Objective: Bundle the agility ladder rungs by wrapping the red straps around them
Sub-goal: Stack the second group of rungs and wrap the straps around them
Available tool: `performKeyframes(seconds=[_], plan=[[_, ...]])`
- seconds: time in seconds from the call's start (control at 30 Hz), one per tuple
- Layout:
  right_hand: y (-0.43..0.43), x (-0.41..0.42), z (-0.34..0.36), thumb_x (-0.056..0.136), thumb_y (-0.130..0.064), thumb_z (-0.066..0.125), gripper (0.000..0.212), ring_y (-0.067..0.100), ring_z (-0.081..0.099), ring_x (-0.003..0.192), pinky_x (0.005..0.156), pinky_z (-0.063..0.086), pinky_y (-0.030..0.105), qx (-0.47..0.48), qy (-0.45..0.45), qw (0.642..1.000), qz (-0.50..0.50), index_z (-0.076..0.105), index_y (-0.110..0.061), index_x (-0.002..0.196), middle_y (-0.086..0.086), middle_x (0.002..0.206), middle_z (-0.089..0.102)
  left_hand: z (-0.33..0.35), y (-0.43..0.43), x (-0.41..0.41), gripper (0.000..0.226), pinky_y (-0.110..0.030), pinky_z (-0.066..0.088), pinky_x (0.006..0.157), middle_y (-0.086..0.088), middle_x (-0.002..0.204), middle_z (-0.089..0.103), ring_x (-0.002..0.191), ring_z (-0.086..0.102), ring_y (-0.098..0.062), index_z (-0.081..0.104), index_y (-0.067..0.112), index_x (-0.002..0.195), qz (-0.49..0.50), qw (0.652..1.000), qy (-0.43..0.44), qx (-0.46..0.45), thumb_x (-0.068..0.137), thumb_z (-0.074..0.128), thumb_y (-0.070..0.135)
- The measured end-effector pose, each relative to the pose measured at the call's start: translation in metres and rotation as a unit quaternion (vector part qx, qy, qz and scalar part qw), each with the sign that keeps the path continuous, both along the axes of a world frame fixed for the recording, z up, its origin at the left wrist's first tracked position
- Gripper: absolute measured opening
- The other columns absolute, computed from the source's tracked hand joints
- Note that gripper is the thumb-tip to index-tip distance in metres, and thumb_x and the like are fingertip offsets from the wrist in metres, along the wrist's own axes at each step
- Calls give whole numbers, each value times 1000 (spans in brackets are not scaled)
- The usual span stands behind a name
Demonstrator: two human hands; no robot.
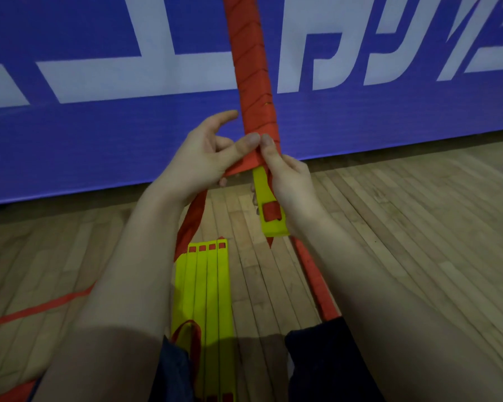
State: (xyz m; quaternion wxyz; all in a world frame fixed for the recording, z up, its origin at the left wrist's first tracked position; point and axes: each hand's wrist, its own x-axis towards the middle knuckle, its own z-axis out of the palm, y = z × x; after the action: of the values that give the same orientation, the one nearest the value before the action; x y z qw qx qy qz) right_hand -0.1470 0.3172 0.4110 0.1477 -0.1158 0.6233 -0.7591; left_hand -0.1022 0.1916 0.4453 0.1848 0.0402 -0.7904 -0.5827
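Note:
A bundle of yellow rungs [266, 190] stands almost upright in front of me, its upper length wound in red strap [251, 79]. My right hand [288, 184] grips the bare yellow lower end, thumb pressed on the wrap's edge. My left hand [204, 155] pinches the free red strap [241, 166] just left of the bundle; that strap hangs down from the hand to the floor. A second set of several yellow rungs [206, 303] lies flat on the wooden floor between my forearms, with red strap showing through its end slots.
A blue banner with white lettering [99, 126] stands along the floor just behind the bundle. Loose red strap [41, 309] runs across the floor at the left, and a red strip [314, 285] slants away below my right hand. Dark clothing [325, 358] shows at the bottom.

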Motion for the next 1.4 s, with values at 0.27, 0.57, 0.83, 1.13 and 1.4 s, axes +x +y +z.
performKeyframes(seconds=[0.27,0.57,0.83,1.13,1.4], plan=[[5,-12,-5,89,-55,58,48,25,52,55,53,46,36,55,47,996,-47,57,-8,79,16,64,52,-3,-9,2,18,-15,45,48,-2,61,67,48,58,-4,59,16,77,-35,998,-52,32,88,64,30],[10,-19,-11,87,-56,59,50,20,55,47,43,43,24,96,95,991,-23,51,-10,69,15,63,54,2,-12,1,26,-17,39,45,2,54,56,46,48,-7,54,14,66,42,994,-19,96,90,63,20],[9,-25,-15,85,-59,61,49,21,59,48,48,51,33,144,138,978,-62,50,-15,65,3,54,54,8,-24,10,14,-17,25,44,-3,57,42,45,33,-6,63,16,75,28,999,-15,11,77,74,26],[22,-40,-8,81,-69,56,55,34,64,63,69,56,53,136,118,971,-156,49,-17,61,14,62,63,-29,-35,3,30,-23,50,69,-15,86,73,65,65,-14,63,7,86,-188,919,-329,-113,85,58,36],[37,-43,-2,83,-65,57,54,22,57,53,67,56,51,114,116,972,-168,48,-16,63,3,55,55,-55,-57,-10,45,-39,40,97,-1,105,71,112,58,-16,76,19,89,-64,874,-452,-169,80,59,60]])
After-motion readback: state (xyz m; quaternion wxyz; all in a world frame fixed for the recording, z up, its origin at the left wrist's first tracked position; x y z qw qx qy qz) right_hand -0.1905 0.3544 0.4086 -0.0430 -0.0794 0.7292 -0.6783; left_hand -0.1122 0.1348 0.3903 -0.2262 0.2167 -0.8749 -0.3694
